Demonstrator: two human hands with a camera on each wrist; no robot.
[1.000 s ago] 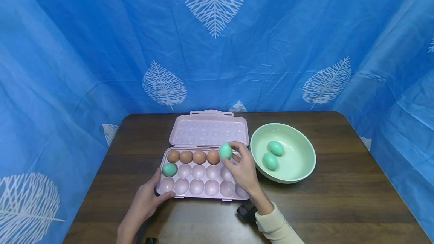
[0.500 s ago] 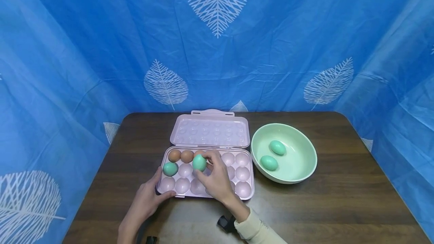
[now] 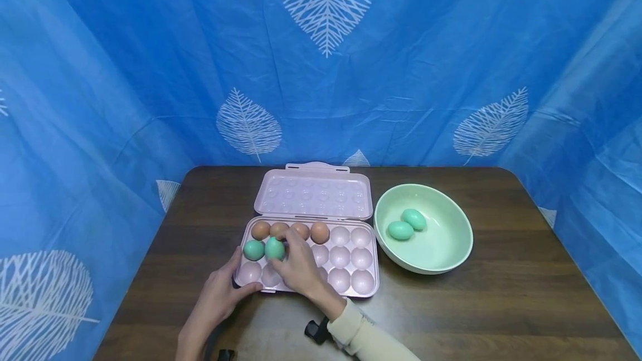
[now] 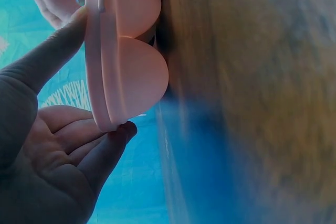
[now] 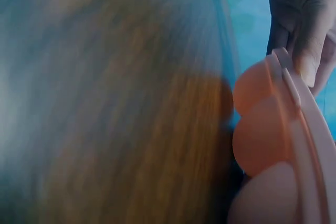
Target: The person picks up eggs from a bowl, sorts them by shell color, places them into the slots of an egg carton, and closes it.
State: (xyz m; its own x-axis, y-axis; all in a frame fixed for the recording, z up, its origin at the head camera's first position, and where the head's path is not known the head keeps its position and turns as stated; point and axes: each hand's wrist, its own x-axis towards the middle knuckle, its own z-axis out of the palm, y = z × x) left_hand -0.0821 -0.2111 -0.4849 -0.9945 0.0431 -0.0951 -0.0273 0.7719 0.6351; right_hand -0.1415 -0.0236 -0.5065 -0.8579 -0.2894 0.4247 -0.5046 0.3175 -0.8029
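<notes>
Egg [image 3: 274,248], green and smooth, was pinched between thumb and fingers of the right hand [image 3: 297,265] at the middle row of the egg tray [image 3: 361,258], just beside another green egg [image 3: 253,250]; whether it was seated was unclear. It seemed light, stiff and possibly fragile, best held gently around its sides. The left hand [image 3: 219,292] gripped the egg tray's near-left corner; the left wrist view showed fingertips [image 4: 129,128] underneath, hidden from the head view.

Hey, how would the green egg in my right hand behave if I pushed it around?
The green egg would probably roll, being oval. Its smooth surface may feel slippery. It seems stiff, with no visible dent where the right hand pinches it.
</notes>
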